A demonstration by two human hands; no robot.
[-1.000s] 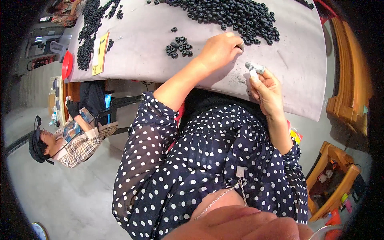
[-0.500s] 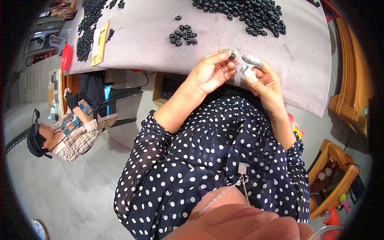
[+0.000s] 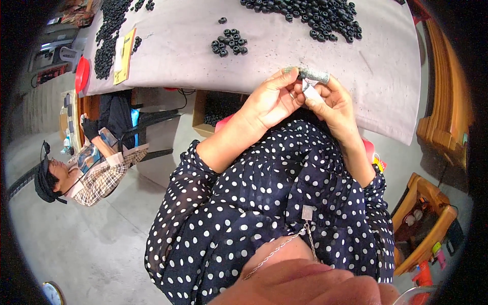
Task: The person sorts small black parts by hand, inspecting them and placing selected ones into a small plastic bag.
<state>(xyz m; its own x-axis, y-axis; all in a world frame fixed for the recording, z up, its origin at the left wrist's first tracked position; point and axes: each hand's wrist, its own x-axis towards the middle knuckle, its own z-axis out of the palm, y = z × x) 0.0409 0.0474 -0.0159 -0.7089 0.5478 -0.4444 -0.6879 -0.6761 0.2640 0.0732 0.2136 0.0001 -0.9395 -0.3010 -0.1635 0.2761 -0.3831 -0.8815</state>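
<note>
Above the table's near edge, my left hand (image 3: 272, 101) and my right hand (image 3: 333, 104) meet at the fingertips. My left thumb and forefinger are pinched on a small black round part, now mostly hidden by fingers; it showed plainly half a second ago. Gripped in my right hand is a small white-wrapped tool (image 3: 312, 93) with a thin dark end, perhaps a blade. A grey speckled finger sleeve (image 3: 316, 75) covers my right forefinger, which reaches across to the left fingertips. A small group of black ring-shaped parts (image 3: 230, 42) lies beyond my hands.
Larger piles of black parts lie at the far right (image 3: 330, 20) and far left (image 3: 105, 58) of the cloth-covered table (image 3: 178, 56). A yellow card (image 3: 124, 58) is near the left pile. Below stands a cardboard box (image 3: 203, 129). A person (image 3: 96, 173) sits at left.
My right forefinger has moved left over the part, bringing the white-wrapped tool close against my left fingertips. The black part has gone from plain view behind the fingers.
</note>
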